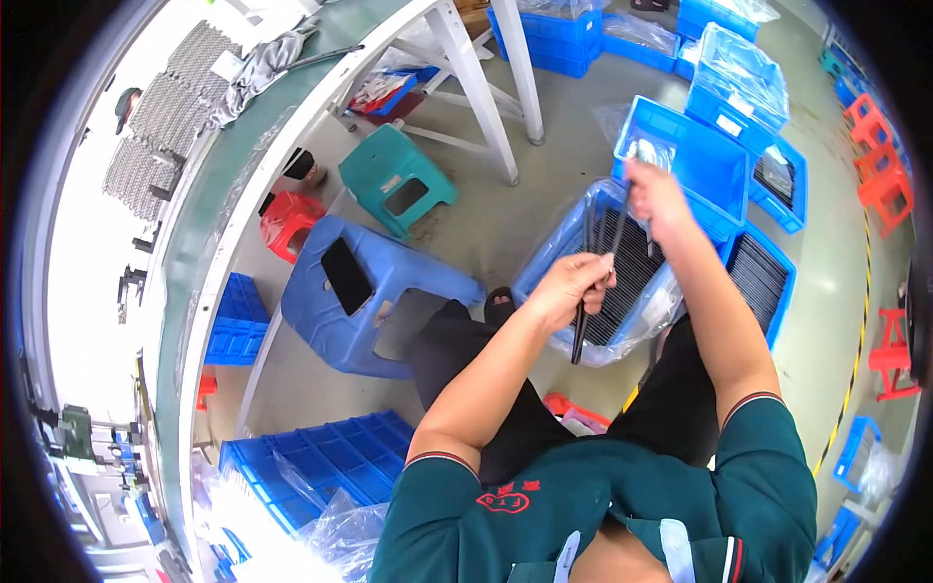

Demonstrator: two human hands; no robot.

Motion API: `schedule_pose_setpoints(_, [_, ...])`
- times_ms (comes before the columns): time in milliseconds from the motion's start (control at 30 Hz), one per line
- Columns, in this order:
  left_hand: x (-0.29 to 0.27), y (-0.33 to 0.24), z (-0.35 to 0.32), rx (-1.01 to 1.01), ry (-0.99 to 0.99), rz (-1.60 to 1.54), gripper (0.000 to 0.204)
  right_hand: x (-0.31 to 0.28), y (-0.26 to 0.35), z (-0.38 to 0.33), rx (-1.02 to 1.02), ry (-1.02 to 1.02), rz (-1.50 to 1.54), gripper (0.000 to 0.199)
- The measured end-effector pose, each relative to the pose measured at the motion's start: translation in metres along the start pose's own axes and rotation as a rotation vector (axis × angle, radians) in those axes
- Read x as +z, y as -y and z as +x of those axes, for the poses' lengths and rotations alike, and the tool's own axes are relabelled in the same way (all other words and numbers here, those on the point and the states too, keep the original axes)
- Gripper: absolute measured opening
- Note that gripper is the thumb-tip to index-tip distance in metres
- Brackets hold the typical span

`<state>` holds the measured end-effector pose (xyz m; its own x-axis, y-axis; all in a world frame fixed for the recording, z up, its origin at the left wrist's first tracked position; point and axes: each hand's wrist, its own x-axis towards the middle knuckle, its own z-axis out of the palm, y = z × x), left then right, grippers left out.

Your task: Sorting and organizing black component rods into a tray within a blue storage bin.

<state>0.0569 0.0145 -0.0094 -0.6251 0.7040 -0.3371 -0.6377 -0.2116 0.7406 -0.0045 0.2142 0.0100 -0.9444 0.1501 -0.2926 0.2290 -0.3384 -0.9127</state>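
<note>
Along the left of the view runs a long white table (209, 243) with a green top, carrying grey metal mesh pieces (160, 117) and a grey cloth (258, 63). Below the table lie stacks of blue crates (321, 466), some wrapped in clear plastic, and more blue bins (743, 83) stand on the grey floor (486, 209) at the upper right. Near the middle sits a blue plastic stool (360, 301) with a dark phone (346, 275) lying on its seat; just beyond it stand a teal stool (398, 185) and a small red stool (292, 222). The person, seated in a green shirt and black trousers, has a blue crate lined with clear plastic (559, 257) in front of the knees, filled with rows of thin black strips (632, 277). Over that crate the left hand (569, 291) holds a bundle of long black strips (581, 335), fingers clamped round it near its upper part so the lower end hangs toward the lap. The right hand (656, 194) is raised higher and further out, above the crate's far edge, fingers pinched together on the top of a single black strip (618, 225) that slants down toward the left hand.
</note>
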Motion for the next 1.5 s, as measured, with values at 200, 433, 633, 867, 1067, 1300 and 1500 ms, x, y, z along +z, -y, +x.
schedule_pose_setpoints(200, [-0.011, -0.005, -0.004, 0.047, -0.009, -0.118, 0.031, -0.012, 0.017, -0.003, -0.043, 0.03, -0.01, 0.026])
schedule_pose_setpoints(433, [-0.016, -0.016, -0.006, 0.058, 0.03, -0.138, 0.03, 0.058, -0.017, -0.042, -0.075, 0.244, -0.635, 0.034])
schedule_pose_setpoints(633, [-0.024, -0.009, 0.001, 0.144, -0.033, -0.286, 0.029, 0.049, -0.037, -0.026, -0.143, 0.321, -0.562, 0.026])
schedule_pose_setpoints(867, [-0.047, -0.029, 0.002, 0.401, -0.319, -0.392, 0.032, 0.033, -0.014, -0.063, 0.031, 0.466, -0.216, 0.024])
schedule_pose_setpoints(1067, [-0.048, -0.036, 0.004, 0.528, -0.334, -0.501, 0.03, 0.036, -0.019, -0.083, 0.069, 0.456, -0.434, 0.026])
schedule_pose_setpoints(1300, [-0.038, -0.031, 0.005, 0.54, -0.379, -0.517, 0.031, 0.039, -0.02, -0.092, 0.086, 0.417, -0.473, 0.028])
schedule_pose_setpoints(1500, [-0.027, -0.022, 0.011, 0.561, -0.439, -0.326, 0.026, 0.042, -0.026, -0.095, 0.059, 0.372, -0.364, 0.038])
